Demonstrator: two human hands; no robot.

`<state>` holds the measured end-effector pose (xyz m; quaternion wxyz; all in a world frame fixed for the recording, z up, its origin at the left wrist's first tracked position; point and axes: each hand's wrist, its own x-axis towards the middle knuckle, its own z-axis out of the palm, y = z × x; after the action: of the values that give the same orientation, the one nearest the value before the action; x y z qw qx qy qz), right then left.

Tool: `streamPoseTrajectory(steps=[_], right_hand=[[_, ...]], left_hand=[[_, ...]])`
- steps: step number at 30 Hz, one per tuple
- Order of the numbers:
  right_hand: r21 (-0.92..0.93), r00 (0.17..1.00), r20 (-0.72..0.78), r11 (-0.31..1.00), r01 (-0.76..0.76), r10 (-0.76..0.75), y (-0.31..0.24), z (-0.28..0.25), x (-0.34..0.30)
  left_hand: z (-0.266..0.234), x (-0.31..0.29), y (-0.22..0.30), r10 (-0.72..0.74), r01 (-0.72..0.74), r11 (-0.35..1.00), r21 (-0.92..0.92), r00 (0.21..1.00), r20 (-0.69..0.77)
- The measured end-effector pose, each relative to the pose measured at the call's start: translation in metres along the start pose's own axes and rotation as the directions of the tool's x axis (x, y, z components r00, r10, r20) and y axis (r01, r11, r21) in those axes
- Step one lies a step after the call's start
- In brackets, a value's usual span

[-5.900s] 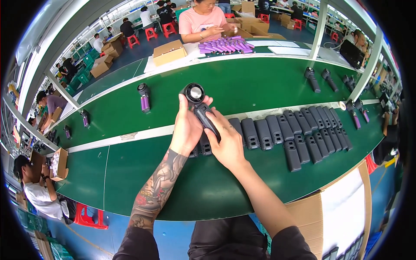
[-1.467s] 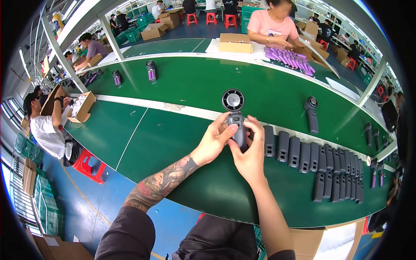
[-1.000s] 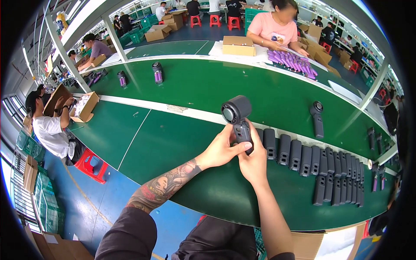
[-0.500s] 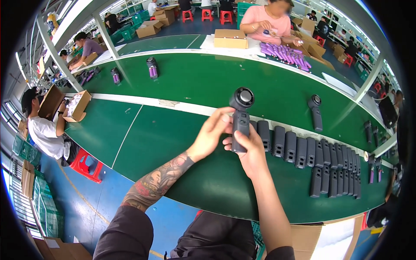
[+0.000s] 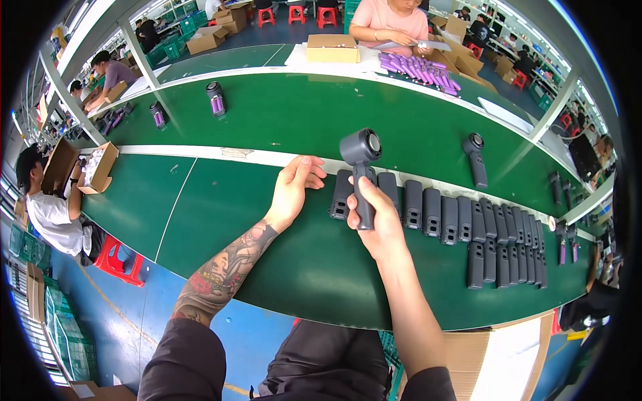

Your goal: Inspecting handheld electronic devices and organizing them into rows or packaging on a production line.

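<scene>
A dark grey handheld fan (image 5: 362, 148) stands upright above the green bench, its round head turned partly to the right. My right hand (image 5: 381, 217) is closed around its handle, thumb on the near side. Off to the left, my left hand (image 5: 295, 187) is apart from the fan, with its fingers loosely bent and nothing visible in them. Behind and to the right of the fan, several dark grey handle casings (image 5: 431, 212) lie in rows on the bench.
Another fan (image 5: 477, 160) lies on the green surface beyond the white strip (image 5: 247, 153). Two fan bodies with purple cells (image 5: 215, 100) stand far left. Across sits a person in pink (image 5: 391, 23) behind a purple pile (image 5: 420, 70). Cardboard (image 5: 491, 354) is below the right edge.
My left hand has let go of the fan and moved left. The fan, in my right hand, has turned so its head faces more to the right. The view has shifted slightly.
</scene>
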<state>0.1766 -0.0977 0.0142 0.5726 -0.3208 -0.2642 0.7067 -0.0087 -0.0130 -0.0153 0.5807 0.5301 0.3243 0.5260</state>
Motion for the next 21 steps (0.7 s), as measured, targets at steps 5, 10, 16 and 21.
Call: streamPoseTrajectory(steps=[5,10,16,21], right_hand=[[-0.724,0.793,-0.061,0.574,0.383,-0.606,0.015,0.007,0.011],[-0.027,0.961,-0.207,0.983,0.184,-0.186,-0.038,0.003,0.011],[0.136,0.995,0.087,0.990,0.041,-0.053,-0.098,-0.098,0.042],[-0.093,0.936,-0.208,0.959,0.268,-0.282,-0.112,-0.101,0.039]], left_hand=[[-0.001,0.003,-0.002,0.001,-0.001,1.000,0.011,1.000,0.013],[-0.008,0.002,-0.005,0.014,-0.019,0.993,0.120,0.999,0.049],[-0.004,0.003,-0.003,-0.005,-0.005,0.992,0.124,0.997,0.077],[-0.016,0.000,0.003,0.008,-0.015,0.991,0.135,0.999,0.052]])
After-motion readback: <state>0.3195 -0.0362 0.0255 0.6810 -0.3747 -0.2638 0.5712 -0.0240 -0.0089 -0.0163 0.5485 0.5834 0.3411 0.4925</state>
